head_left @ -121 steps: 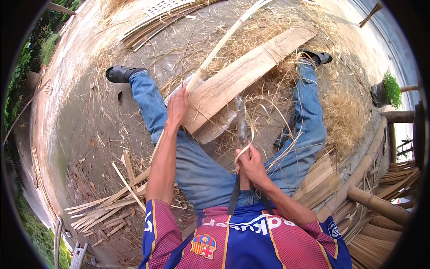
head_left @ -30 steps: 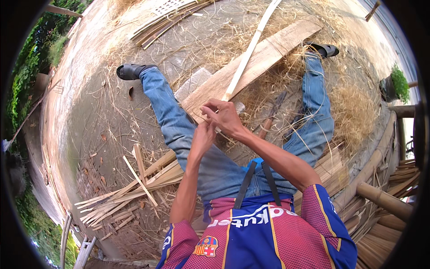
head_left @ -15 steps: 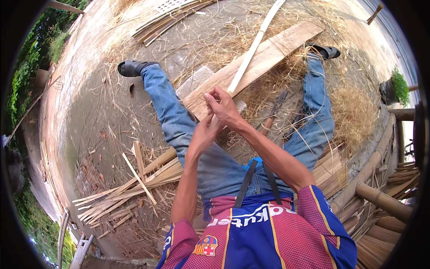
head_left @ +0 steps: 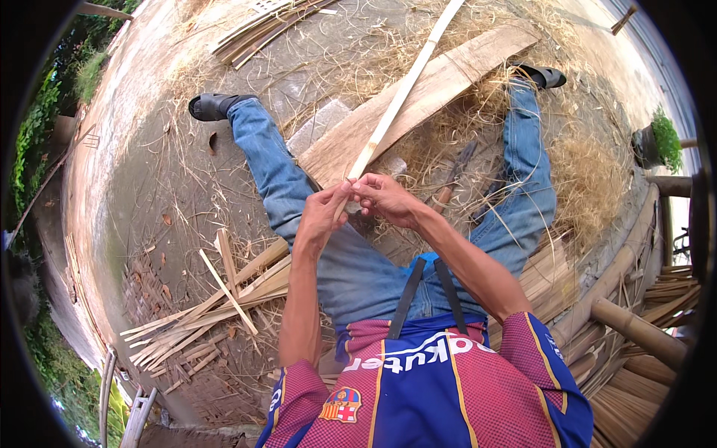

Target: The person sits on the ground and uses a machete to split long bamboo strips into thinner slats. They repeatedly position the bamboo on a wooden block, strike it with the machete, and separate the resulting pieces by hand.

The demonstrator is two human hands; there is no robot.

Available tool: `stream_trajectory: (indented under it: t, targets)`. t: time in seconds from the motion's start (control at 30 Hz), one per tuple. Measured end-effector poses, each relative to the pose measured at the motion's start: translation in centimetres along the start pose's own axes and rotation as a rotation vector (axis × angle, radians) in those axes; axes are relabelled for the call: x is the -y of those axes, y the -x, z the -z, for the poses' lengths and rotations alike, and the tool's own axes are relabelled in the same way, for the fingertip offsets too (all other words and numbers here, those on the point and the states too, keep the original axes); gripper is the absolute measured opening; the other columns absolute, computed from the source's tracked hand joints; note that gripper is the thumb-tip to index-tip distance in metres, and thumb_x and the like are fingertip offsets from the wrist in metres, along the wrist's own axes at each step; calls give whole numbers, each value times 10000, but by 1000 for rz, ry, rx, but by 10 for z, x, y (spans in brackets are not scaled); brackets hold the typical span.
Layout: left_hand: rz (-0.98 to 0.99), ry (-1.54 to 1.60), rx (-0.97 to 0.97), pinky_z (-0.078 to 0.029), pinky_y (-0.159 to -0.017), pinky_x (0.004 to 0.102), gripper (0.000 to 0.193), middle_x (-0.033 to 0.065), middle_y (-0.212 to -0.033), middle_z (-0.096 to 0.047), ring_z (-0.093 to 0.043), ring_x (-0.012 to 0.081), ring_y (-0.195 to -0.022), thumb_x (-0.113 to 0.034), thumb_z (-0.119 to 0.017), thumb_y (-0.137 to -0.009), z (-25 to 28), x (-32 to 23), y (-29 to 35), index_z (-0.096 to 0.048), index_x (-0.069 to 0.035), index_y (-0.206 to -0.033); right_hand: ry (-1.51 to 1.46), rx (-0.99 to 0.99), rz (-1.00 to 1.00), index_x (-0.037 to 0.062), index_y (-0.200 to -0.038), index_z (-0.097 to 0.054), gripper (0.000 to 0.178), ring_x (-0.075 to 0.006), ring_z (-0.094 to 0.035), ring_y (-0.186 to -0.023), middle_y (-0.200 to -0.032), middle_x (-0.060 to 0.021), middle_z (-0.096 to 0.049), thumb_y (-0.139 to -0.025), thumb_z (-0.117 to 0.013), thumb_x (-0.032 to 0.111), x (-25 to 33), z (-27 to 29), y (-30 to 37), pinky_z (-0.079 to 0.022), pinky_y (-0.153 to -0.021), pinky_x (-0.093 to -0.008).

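I have my left grip (head_left: 323, 209) curled around a long pale strip (head_left: 399, 101), near its close end. My right grip (head_left: 386, 200) is just to the right of the left one. Its fingertips are narrow and bunched by the edge of the strip, but I can't tell if they pinch it.

The strip runs up and away from both grips, leaning to the right. It passes over a wide wooden plank (head_left: 452, 78), which lies on the ground (head_left: 168, 216) just past my grips. A gray block (head_left: 321, 123) pokes out beyond the left grip, beside the plank. To the right of the right grip, I see a knife (head_left: 464, 157) lying on the ground, with its wooden handle nearest to me.

Lots of curly shavings (head_left: 590, 187) lie far out to the right of the right grip. A messy pile of sticks (head_left: 202, 317) sits to the left of my left grip and closer in. Way past both grips is another bunch of slats (head_left: 261, 33).
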State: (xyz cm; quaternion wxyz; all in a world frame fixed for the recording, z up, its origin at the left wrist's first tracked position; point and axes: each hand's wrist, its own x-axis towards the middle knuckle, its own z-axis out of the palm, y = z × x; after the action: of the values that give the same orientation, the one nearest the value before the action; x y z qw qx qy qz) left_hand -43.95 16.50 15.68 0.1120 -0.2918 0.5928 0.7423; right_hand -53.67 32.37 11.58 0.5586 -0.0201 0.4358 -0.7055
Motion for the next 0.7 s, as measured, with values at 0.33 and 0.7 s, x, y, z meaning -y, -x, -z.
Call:
stream_trajectory:
  t: [0.33,0.7]
  targets:
    - [50,41,-19,-333,-444,180,341,-17,-881,-672,-522,44,-567,-324,-700,-960,1,15,-5,-727,-36,-1141,110,-47,-52,40,-1172,-618,329,-43,-509,-700,-894,-2,-618,-1022,-606,333,-10,2,23,-497,-658,-230]
    - [-46,-116,-79,-313,-434,207,483,17,-847,-668,-433,45,-499,-293,-681,-974,-3,10,-6,-579,-40,-1373,503,-204,71,43,-1142,-681,289,-41,-480,-638,-769,39,-594,-1026,-580,287,-19,22,52,-393,-543,-219]
